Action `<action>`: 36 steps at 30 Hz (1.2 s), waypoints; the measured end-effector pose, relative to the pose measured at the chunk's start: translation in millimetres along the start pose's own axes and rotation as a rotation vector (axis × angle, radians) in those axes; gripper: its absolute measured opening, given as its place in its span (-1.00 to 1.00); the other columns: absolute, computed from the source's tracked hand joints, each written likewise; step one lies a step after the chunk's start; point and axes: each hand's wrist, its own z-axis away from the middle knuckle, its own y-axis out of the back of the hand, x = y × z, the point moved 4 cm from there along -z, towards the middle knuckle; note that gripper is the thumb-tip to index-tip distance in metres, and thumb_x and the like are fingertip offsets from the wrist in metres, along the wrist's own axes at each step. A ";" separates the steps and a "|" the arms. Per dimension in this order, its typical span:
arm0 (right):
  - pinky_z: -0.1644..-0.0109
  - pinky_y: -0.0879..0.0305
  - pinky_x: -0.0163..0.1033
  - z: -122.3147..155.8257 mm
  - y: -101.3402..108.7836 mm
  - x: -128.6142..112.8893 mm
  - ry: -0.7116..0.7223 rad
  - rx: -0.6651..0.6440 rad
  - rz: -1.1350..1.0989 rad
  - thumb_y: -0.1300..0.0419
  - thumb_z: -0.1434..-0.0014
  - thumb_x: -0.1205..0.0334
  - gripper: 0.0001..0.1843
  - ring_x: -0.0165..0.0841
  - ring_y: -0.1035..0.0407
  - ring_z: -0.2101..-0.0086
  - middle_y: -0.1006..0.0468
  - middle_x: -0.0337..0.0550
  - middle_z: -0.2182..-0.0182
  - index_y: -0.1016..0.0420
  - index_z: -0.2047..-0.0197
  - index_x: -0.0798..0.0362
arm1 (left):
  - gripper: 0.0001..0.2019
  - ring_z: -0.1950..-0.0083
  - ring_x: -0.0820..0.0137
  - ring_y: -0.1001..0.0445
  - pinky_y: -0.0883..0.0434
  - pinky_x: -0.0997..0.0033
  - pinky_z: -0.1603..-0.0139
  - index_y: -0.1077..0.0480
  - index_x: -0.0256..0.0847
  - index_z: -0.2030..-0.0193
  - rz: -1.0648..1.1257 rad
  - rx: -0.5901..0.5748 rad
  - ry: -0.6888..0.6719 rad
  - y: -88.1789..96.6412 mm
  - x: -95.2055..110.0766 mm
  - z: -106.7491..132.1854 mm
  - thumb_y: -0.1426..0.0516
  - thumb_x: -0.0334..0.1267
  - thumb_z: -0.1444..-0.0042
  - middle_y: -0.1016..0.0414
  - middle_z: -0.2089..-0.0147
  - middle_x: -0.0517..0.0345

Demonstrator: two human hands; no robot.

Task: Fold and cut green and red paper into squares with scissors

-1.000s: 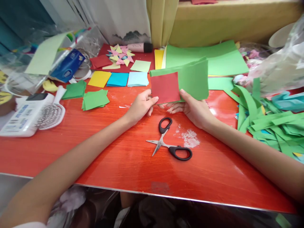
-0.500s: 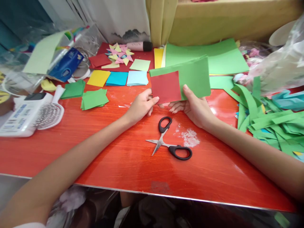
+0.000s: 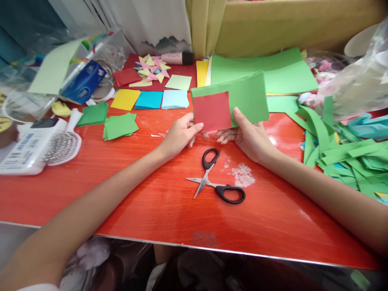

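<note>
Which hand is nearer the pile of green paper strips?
Right. The right hand is left of the green strips; the left hand is also left of them, but farther away.

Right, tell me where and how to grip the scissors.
Probably best by the nearer black handle loop, coming from the right with the right hand, once free: the scissors lie spread open, blades pointing leftward, so that side should avoid them.

My glossy bench (image 3: 145,202) is brightly lit, with one white glare spot, deep shadow beneath, and stretched, softly blurred edges around my view.
</note>
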 end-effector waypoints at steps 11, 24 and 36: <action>0.45 -0.44 -0.30 2.5 -2.8 -1.6 -0.018 -0.054 -0.023 -0.31 0.00 0.17 -0.84 -0.41 -0.43 0.57 -0.56 -0.16 0.56 -0.52 0.52 0.06 | -0.91 0.72 0.62 -0.14 -0.09 0.53 0.68 -0.29 -0.26 0.23 -0.003 0.011 0.028 0.0 -1.2 -1.3 -0.04 -0.31 -0.14 -0.38 0.54 0.25; 0.44 -0.47 -0.25 3.4 -3.3 -2.2 -0.023 -0.057 0.037 -0.31 0.00 0.12 -0.79 -0.39 -0.43 0.55 -0.56 -0.12 0.53 -0.49 0.54 0.06 | -0.91 0.72 0.62 -0.14 -0.07 0.53 0.71 -0.33 -0.27 0.29 0.082 0.128 0.015 4.4 1.1 -1.3 -0.14 -0.32 -0.06 -0.34 0.54 0.27; -0.09 -0.36 -0.06 -3.7 17.1 -7.3 0.339 0.169 0.160 -0.15 -0.13 0.17 -0.79 -0.24 -0.38 0.00 -0.51 -0.21 0.05 -0.43 0.13 -0.08 | -0.87 0.68 0.59 -0.12 -0.11 0.50 0.64 -0.39 -0.22 0.20 -0.127 0.329 -0.149 24.5 3.6 -2.1 -0.11 -0.31 -0.08 -0.29 0.58 0.30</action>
